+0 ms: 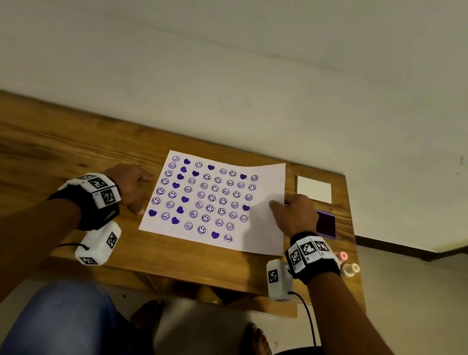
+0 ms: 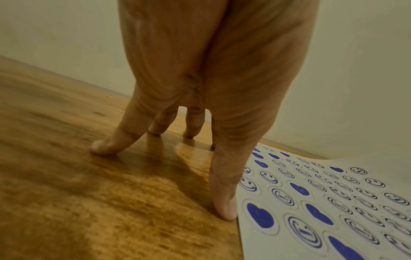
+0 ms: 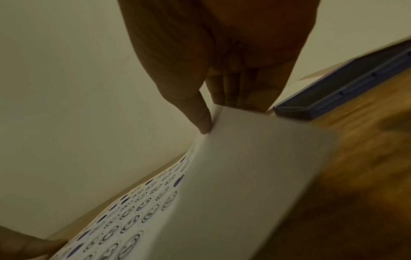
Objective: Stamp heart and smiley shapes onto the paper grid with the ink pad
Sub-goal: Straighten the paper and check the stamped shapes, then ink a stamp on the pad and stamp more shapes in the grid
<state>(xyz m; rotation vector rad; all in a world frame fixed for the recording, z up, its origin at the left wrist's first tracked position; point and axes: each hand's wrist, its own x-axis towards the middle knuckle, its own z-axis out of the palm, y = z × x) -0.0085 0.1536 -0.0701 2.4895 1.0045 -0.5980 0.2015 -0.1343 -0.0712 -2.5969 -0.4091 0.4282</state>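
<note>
The paper (image 1: pixel 264 212) lies in the middle of the wooden table (image 1: pixel 32 145), its grid filled with purple smileys and hearts, the right margin bare. Its right edge is lifted off the wood and curves upward, while the left part lies flat. The right hand (image 1: pixel 297 215) pinches that raised edge: in the right wrist view the thumb (image 3: pixel 200 112) sits on the printed face and the other fingers (image 3: pixel 242 91), held together, lie behind the sheet. The left hand (image 1: pixel 129 183) stands on the table just left of the paper, fingers spread and straight, tips pressing on the wood; in the left wrist view its thumb (image 2: pixel 224 198) comes down right at the sheet's left edge, and whether it touches the paper cannot be told. Just right of the right hand sits the ink pad (image 1: pixel 326 225), open, with a dark purple surface. Beyond it, at the far right corner, lies a white square lid (image 1: pixel 314 189). Near the table's right edge, beside the right wrist, two small stamps (image 1: pixel 349 264) lie on their sides, one pinkish, one pale.
</note>
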